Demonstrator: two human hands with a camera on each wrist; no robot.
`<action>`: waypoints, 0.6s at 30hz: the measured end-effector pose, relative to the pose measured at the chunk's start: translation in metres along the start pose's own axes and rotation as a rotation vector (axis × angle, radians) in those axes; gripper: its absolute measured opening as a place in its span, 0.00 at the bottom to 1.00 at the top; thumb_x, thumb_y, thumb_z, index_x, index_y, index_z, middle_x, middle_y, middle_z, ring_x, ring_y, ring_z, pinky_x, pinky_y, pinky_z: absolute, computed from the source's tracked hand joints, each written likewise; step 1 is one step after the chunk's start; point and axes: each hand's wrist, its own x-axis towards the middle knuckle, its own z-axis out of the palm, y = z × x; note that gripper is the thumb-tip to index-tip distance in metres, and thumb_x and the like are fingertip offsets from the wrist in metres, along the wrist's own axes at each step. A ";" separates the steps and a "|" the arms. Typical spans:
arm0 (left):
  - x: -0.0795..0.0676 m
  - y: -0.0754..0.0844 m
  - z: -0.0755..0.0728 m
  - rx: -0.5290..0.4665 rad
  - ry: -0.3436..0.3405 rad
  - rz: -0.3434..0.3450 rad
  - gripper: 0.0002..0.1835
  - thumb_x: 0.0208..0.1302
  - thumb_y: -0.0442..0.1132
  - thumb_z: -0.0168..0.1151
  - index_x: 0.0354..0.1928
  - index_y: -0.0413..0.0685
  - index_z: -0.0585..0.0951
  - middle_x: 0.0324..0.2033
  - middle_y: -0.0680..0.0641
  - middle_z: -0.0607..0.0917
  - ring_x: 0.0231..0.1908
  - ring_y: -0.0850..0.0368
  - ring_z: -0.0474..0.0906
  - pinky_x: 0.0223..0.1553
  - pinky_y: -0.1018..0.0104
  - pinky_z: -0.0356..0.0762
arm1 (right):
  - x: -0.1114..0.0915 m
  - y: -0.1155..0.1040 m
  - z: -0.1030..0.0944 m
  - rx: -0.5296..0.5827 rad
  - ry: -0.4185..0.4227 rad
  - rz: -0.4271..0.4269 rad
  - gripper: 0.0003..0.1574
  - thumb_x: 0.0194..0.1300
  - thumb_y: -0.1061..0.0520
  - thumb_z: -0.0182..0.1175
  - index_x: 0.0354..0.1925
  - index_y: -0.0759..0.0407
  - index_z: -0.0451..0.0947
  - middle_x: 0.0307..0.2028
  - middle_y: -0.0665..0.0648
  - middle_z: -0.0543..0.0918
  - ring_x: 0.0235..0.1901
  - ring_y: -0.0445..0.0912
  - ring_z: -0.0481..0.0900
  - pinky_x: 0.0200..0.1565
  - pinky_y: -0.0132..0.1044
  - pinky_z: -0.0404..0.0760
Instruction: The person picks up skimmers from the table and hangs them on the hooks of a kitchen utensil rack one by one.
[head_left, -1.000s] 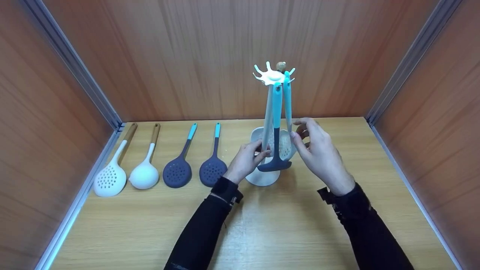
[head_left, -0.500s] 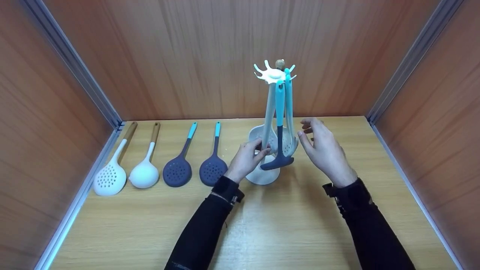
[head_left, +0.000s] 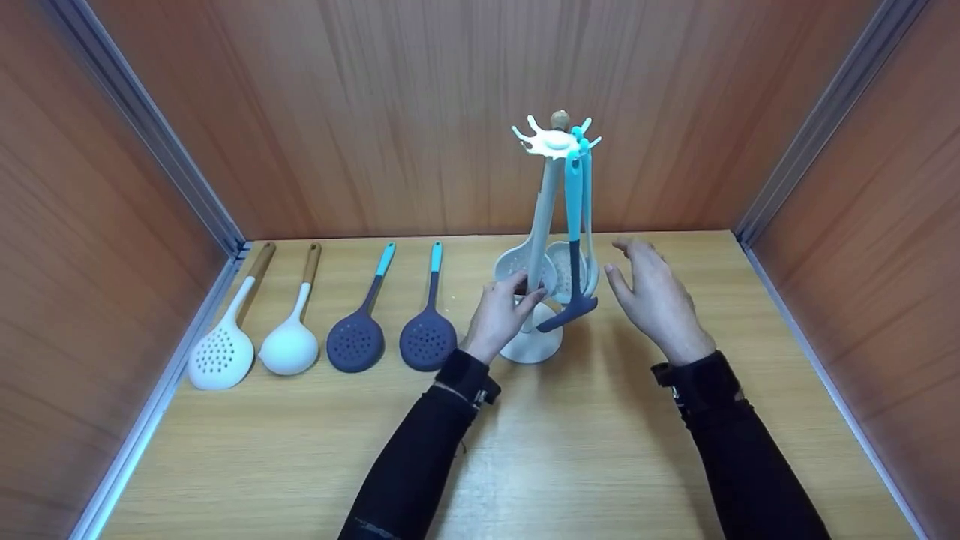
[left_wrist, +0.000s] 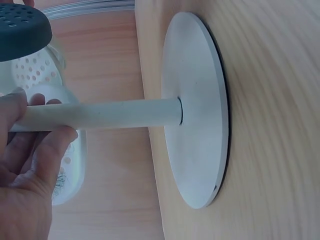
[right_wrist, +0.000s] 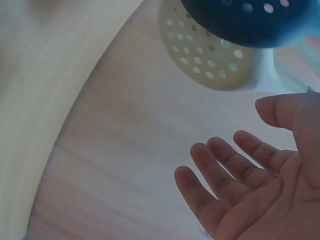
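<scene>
Nearest to us, two dark sleeves [head_left: 420, 457] slant in over the wooden table [head_left: 600, 465]. Beyond them we see the left hand [head_left: 495, 315] gripping the white stand [head_left: 545, 217] low on its pole, thumb and fingers around it; the round base [head_left: 535, 345] sits on the table. We find the right hand [head_left: 660, 304] just right of the stand, apart from it, fingers spaced and loosely bent, thumb held wide. To the left lie four utensils, heads near and handles far: a white skimmer [head_left: 221, 356] and white ladle [head_left: 289, 351] with wooden handles, then two dark turners [head_left: 355, 343] with turquoise ones. From the stand's right side hangs a dark utensil [head_left: 575, 262] (we spot holes in its head from both wrists), with pale slotted utensils [head_left: 564, 271] behind. Farthest rises the wood-grained wall [head_left: 375, 112]
</scene>
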 end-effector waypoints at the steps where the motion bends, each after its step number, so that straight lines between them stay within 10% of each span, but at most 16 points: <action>1: 0.000 0.000 0.001 0.000 0.011 0.003 0.12 0.88 0.44 0.70 0.62 0.48 0.91 0.54 0.43 0.98 0.61 0.46 0.96 0.67 0.41 0.93 | 0.000 0.001 0.001 -0.001 -0.002 0.005 0.33 0.94 0.52 0.58 0.84 0.67 0.71 0.78 0.73 0.81 0.78 0.69 0.82 0.75 0.70 0.84; 18: 0.008 0.009 0.023 -0.043 0.182 -0.028 0.10 0.83 0.39 0.75 0.58 0.44 0.93 0.52 0.42 0.99 0.56 0.46 0.98 0.61 0.54 0.96 | -0.001 0.007 0.001 0.010 0.009 -0.004 0.32 0.94 0.52 0.58 0.83 0.68 0.71 0.78 0.74 0.80 0.77 0.69 0.81 0.73 0.69 0.85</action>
